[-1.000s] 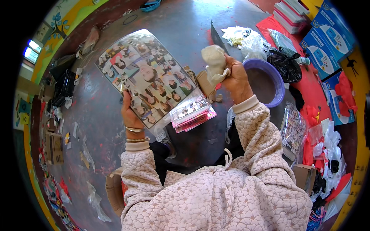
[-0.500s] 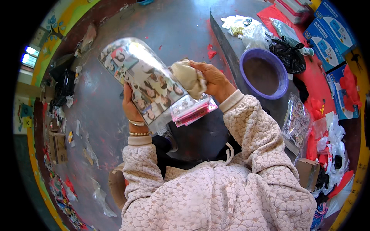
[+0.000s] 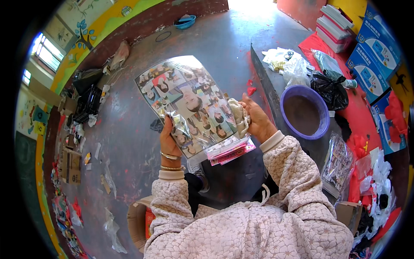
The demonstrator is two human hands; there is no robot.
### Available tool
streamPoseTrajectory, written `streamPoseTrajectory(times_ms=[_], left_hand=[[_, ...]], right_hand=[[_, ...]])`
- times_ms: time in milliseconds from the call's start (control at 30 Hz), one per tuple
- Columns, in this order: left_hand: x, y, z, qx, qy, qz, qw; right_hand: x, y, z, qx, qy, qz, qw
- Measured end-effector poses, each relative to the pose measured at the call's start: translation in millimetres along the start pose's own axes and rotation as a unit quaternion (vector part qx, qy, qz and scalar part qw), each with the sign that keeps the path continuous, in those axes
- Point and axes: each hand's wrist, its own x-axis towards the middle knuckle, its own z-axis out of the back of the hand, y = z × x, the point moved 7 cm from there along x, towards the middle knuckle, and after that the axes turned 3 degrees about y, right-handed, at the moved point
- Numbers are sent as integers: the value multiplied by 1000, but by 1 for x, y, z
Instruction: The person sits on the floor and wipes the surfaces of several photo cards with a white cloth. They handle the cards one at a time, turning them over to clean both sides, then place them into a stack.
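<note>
My left hand [image 3: 170, 140] grips the left edge of a clear plastic sleeve of photo posters [image 3: 189, 101], thumb on top. The pack is printed with many small portraits and is held tilted above the floor. At its right edge, my right hand [image 3: 259, 121] is closed on a crumpled cream cloth [image 3: 238, 114], which touches the sleeve. Pink-edged flat packets [image 3: 233, 154] show at the lower right corner of the pack; how they are attached I cannot tell.
A purple basin [image 3: 282, 108] of murky water stands on a low ledge to the right, beside a black plastic bag [image 3: 330, 90]. Another sleeved poster pack [image 3: 338, 162] lies nearer. An opened cardboard box [image 3: 137, 220] sits at my lower left. Plastic scraps [image 3: 113, 231] litter the floor.
The poster pack has flattened from a curved, shiny bend, showing its whole face. My right hand and the cloth have shifted down its right edge. The head view has tilted up.
</note>
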Motion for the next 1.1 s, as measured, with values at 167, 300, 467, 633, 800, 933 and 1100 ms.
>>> streamPoseTrajectory(times_ms=[167,300,467,633,800,933,1100], left_hand=[[-1,0,4,147,-96,-2,984],[2,5,25,188,-91,39,977],[2,19,14,178,-118,50,976],[3,22,-21,-55,39,86,994],[-22,42,-41,-118,109,100,982],[-18,58,-22,-188,-2,106,976],[-25,72,-5,-164,-31,169,971]], right_hand=[[-16,4,-37,-158,88,43,983],[-23,3,-34,-220,76,19,972],[-32,32,-36,-149,19,96,984],[-31,47,-29,-154,-23,153,976],[-21,54,-14,-176,-62,179,966],[-12,56,-8,-246,-71,185,949],[-11,48,-11,-302,-78,94,946]])
